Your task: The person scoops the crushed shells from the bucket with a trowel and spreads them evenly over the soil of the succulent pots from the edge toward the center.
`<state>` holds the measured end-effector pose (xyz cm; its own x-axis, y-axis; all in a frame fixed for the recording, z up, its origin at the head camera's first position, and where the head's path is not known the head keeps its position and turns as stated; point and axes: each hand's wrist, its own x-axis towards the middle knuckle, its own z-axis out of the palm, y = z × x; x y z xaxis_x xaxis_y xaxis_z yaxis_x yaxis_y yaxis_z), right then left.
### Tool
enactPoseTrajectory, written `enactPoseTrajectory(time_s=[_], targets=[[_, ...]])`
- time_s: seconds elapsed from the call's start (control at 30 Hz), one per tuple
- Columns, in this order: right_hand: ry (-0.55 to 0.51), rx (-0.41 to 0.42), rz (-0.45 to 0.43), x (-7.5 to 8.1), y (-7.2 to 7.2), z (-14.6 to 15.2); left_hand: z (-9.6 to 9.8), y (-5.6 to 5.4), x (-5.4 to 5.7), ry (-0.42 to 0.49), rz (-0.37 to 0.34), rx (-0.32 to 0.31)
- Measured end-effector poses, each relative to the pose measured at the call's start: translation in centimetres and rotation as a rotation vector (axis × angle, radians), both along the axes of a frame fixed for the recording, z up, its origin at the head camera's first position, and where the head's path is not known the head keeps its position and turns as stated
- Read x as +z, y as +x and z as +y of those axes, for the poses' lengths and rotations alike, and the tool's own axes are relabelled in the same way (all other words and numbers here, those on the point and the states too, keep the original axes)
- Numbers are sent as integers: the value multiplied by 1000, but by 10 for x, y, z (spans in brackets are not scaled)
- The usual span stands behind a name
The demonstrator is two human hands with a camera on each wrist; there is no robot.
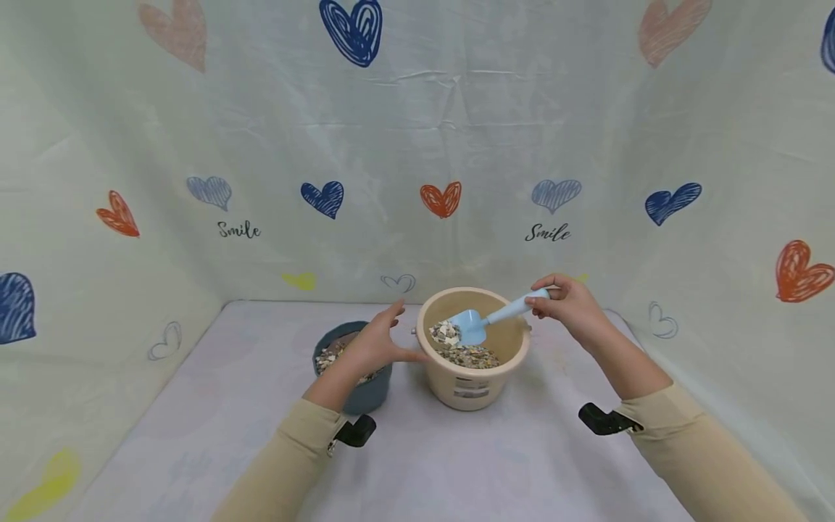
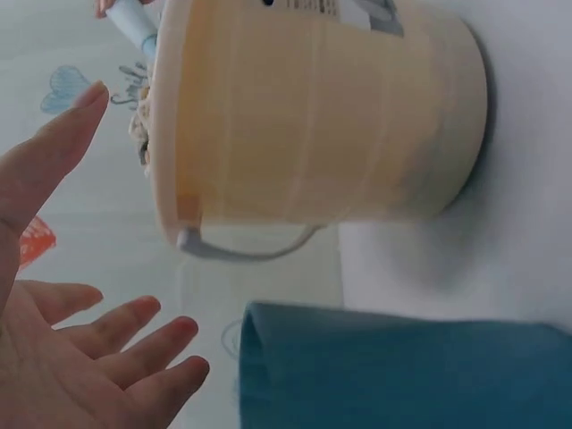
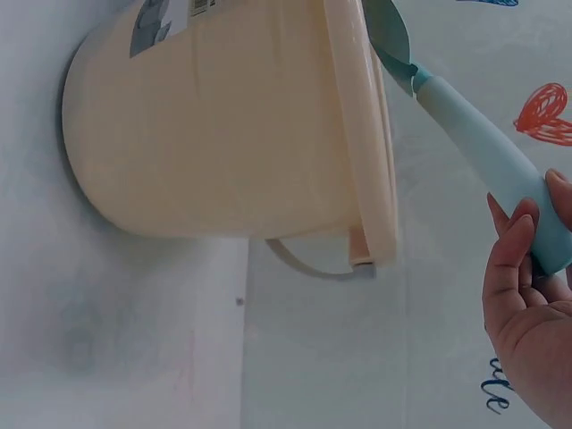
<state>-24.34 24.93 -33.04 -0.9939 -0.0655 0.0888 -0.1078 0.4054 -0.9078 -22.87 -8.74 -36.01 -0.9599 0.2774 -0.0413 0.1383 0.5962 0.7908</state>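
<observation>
In the head view my right hand (image 1: 569, 304) grips the handle of a light blue scoop (image 1: 512, 310), its blade loaded with pale stone chips (image 1: 446, 333). The blade sits inside the mouth of a cream bucket (image 1: 464, 388), above a layer of mixed gravel (image 1: 472, 356). My left hand (image 1: 376, 344) hovers over a blue-grey pot (image 1: 368, 399) with its fingers spread and thumb toward the bucket's left rim. The left wrist view shows that palm facing the bucket, holding nothing. More stone chips (image 1: 329, 355) lie in the pot, partly hidden by my left forearm.
Both containers stand on a table under a whitish cover (image 1: 228, 406). A pale curtain (image 1: 450, 116) printed with hearts and words hangs behind and along the sides. The bucket's wire handle (image 2: 259, 255) hangs down its far side. Black straps (image 1: 355, 431) circle both wrists.
</observation>
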Motion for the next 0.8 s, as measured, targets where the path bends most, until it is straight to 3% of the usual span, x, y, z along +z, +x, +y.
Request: enactPoseTrajectory(time_s=[0.27, 0.47, 0.8], targets=[[-29, 11, 2, 12, -5, -20, -30, -4, 10, -66, 29, -15], [-94, 41, 5, 16, -10, -43, -64, -6, 12, -41, 47, -40], [-191, 88, -18, 12, -19, -92, -111, -10, 5, -46, 43, -96]])
